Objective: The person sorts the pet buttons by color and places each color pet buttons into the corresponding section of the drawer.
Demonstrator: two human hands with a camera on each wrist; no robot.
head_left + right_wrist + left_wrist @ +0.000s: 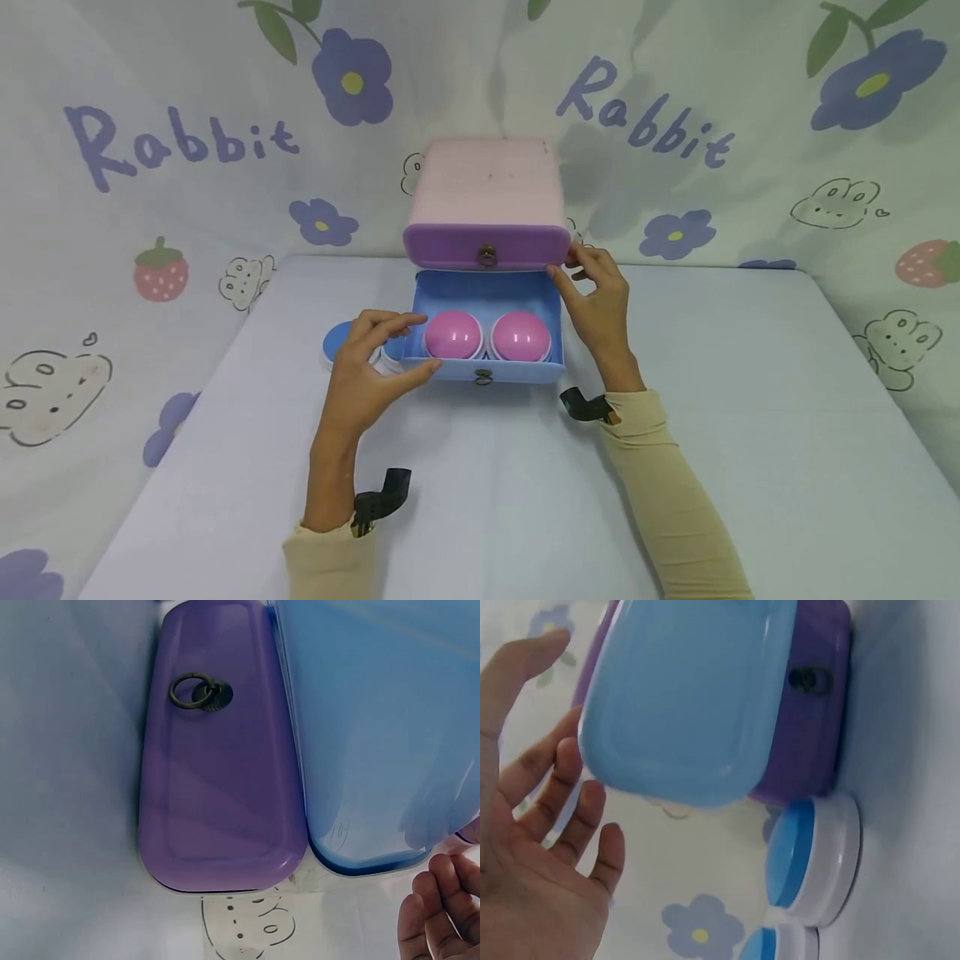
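While the blue drawer (517, 372) lies long axis crosswise, left hand (366, 358) spreads wide by its front-left; right hand (602, 307) sits by its rear-right, can't tell if gripping.

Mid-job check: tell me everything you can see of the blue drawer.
The light blue drawer is pulled out between an upper purple drawer and a lower purple drawer. It looks like glossy plastic, with rounded corners and a dark, metal-looking ring pull on its front. Two pink-topped round containers sit side by side inside, near the front. The left hand is by its left front corner, the right hand by its rear right; contact is unclear.
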